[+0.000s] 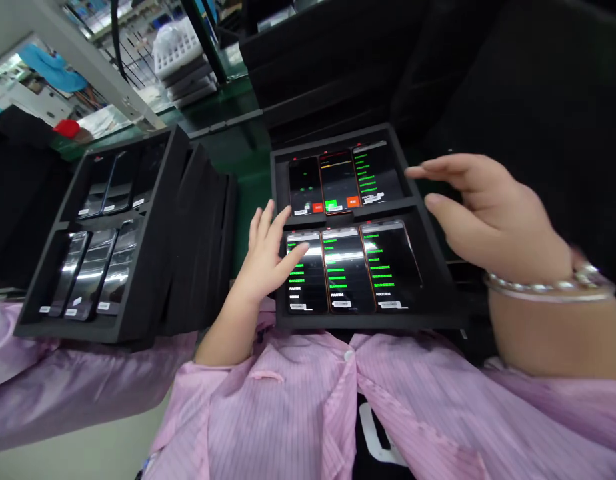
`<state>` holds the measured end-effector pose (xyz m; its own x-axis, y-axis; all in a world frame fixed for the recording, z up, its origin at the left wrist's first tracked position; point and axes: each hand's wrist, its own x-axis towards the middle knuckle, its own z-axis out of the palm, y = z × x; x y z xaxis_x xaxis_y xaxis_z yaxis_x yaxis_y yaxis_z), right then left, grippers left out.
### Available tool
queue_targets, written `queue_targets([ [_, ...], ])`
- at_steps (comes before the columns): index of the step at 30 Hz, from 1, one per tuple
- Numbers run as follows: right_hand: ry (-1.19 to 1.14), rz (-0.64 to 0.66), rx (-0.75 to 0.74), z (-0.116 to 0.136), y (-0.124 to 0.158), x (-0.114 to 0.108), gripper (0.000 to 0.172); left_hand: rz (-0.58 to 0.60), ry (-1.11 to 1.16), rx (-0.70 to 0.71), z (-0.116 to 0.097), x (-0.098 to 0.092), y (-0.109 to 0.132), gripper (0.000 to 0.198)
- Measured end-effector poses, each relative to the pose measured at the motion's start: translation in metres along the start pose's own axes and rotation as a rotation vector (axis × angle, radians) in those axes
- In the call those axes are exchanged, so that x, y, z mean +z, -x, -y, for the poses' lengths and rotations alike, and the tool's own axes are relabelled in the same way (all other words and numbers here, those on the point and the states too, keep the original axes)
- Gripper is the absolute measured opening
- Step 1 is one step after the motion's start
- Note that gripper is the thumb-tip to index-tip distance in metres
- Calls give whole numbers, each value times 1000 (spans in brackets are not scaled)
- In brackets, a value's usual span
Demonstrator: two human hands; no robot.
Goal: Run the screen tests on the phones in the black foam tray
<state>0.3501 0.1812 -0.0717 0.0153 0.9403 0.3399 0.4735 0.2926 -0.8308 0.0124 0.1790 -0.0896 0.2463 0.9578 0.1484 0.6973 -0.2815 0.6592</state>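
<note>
A black foam tray (368, 321) lies in front of me, holding two rows of smartphones with lit screens. My left hand (268, 257) is at its left side, fingers spread, with the thumb over the lower-left smartphone (304, 287). Whether the thumb touches the glass I cannot tell. Green text lines show on the lower-middle smartphone (344, 267) and the lower-right smartphone (388, 267). The upper-middle smartphone (337, 177) has a green and an orange button. Off the tray's right edge hovers my right hand (493, 213), thumb and fingers apart, nothing between them.
To the left, a second black tray (153, 200) holds several dark-screened smartphones, with more black trays (203, 233) against its right side. Large black foam pieces (328, 67) stand behind. A white basket (175, 50) sits farther back, and a person in blue (53, 67) is at far left.
</note>
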Motion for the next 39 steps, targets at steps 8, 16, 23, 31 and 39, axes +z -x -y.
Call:
queue_targets([
  [8, 258, 326, -423, -39, -77, 89, 25, -93, -290, 91, 10, 38, -80, 43],
  [16, 236, 305, -403, -62, -69, 100, 27, -104, -321, -85, 16, 42, -76, 39],
  [23, 184, 244, -338, -55, -68, 89, 28, -38, -269, -94, 21, 46, -81, 36],
  [31, 147, -169, -86, -52, -63, 53, 26, -29, -231, -120, 23, 45, -83, 49],
  [39, 179, -63, -72, -56, -67, 58, 23, -52, -214, -96, 28, 47, -84, 47],
])
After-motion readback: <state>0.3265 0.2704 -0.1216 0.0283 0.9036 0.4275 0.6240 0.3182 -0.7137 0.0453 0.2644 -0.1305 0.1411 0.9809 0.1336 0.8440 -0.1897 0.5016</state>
